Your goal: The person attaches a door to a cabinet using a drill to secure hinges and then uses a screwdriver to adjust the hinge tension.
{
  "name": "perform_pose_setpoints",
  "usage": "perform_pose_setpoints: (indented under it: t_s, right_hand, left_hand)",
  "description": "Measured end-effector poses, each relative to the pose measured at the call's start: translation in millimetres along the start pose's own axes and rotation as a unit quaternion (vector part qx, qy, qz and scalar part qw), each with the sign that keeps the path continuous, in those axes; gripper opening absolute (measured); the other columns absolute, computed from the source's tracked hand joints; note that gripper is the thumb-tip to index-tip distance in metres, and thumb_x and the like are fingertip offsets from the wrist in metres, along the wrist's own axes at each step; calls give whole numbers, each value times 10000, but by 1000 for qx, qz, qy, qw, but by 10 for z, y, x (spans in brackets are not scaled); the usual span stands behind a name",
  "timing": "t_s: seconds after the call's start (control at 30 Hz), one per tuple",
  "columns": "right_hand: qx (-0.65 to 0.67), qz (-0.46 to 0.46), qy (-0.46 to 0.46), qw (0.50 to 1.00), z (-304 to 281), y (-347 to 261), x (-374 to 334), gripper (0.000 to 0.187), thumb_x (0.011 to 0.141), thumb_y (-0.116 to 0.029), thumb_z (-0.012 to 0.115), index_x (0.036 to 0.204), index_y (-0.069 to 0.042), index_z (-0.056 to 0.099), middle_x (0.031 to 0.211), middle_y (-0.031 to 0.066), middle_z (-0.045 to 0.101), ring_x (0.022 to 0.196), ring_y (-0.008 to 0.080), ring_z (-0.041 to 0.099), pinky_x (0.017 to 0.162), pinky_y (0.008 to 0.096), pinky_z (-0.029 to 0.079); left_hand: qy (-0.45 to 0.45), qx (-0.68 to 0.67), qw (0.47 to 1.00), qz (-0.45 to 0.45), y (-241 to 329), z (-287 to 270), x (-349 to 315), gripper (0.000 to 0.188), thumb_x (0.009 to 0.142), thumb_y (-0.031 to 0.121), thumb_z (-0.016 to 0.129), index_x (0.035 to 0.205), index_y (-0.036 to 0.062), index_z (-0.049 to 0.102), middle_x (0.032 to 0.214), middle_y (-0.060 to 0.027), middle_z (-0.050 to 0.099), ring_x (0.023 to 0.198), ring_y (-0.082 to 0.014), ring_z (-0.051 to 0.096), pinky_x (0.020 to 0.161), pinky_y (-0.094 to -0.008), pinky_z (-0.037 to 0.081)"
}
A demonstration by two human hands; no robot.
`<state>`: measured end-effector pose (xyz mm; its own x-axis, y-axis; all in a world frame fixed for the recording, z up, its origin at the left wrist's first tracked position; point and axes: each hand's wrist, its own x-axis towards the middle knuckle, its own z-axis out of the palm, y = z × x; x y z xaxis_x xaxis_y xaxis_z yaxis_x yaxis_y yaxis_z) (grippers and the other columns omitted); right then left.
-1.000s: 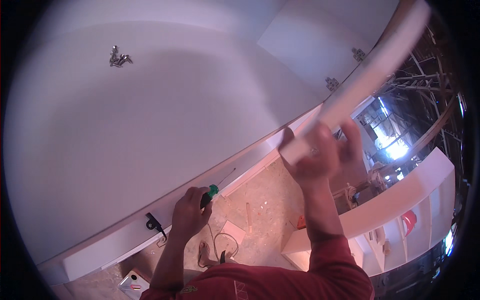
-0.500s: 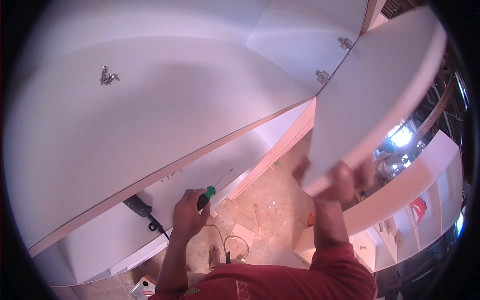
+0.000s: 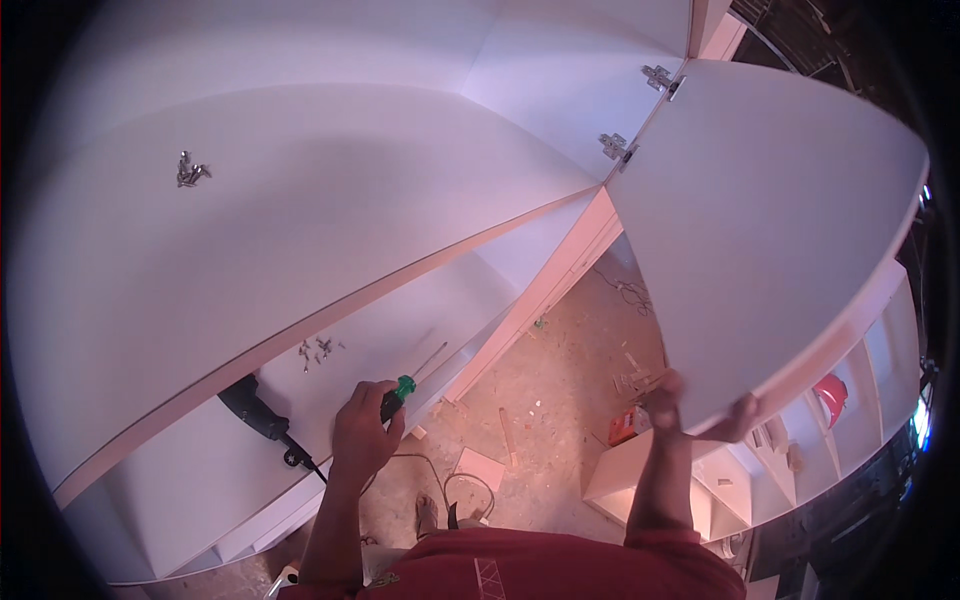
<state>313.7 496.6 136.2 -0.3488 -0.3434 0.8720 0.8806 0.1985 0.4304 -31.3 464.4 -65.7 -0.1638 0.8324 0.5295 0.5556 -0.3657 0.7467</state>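
My left hand (image 3: 365,430) is closed around the black and green handle of a screwdriver (image 3: 402,391), whose thin shaft points up and right over the lower shelf. My right hand (image 3: 690,415) grips the near edge of a white cabinet door (image 3: 770,230), thumb and fingers spread along the corner. The door stands swung out to the right of the cabinet. Two metal hinges, an upper hinge (image 3: 657,77) and a lower hinge (image 3: 613,146), sit along the joint between cabinet wall and door.
Loose screws (image 3: 190,170) lie on the upper panel (image 3: 330,200), more small screws (image 3: 318,352) on the lower shelf. A black corded power tool (image 3: 255,410) rests there too. Wood scraps (image 3: 507,430) and a cable lie on the floor. Another cabinet with a red object (image 3: 830,398) stands right.
The door has swung lower and flatter, showing its inner face and the hinge parts at its edge. My right hand moved down with it. My left hand shifted slightly left, still holding the screwdriver.
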Motion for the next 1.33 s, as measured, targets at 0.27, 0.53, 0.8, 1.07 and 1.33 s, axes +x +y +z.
perform_pose_setpoints:
  t_s: [0.27,0.53,0.8,1.07,1.33]
  right_hand:
    - [198,-120,-3,973,913,-862,787,475,808,-335,842,1236,-332,637,1306,121,474,1209,283,473,924,429,453]
    - [245,-128,-79,958,1163,-1126,1074,407,955,-634,547,1219,-367,704,1402,98,470,1265,260,417,1020,430,329]
    - [212,-207,-136,945,1125,-1110,1474,480,993,-619,458,1241,-290,705,1406,49,549,1278,224,458,1088,445,259]
    - [95,-356,-184,911,1051,-1073,1883,468,988,-566,510,1214,-218,727,1394,71,568,1326,238,482,1137,435,251]
    - [36,-391,-218,893,912,-795,1752,303,1005,-409,594,1240,-234,673,1336,83,605,1310,298,535,1152,498,330]
  left_hand:
    - [19,7,1000,0,-31,16,-15,379,815,98,733,1165,81,587,1060,-156,634,913,-382,669,779,-464,550]
    - [18,1,1000,4,-14,31,-39,375,818,105,729,1165,81,587,1058,-161,634,913,-387,667,773,-473,551]
    - [8,-8,1000,-25,21,-10,-65,392,815,86,728,1177,72,576,1067,-165,629,935,-382,667,798,-463,557]
    - [-15,9,999,-46,-89,-21,-30,397,847,172,716,1213,109,575,1094,-135,619,935,-343,674,812,-451,565]
    - [-89,162,983,4,-251,88,-476,504,908,352,686,1337,114,569,1151,-194,665,1029,-367,668,945,-544,493]
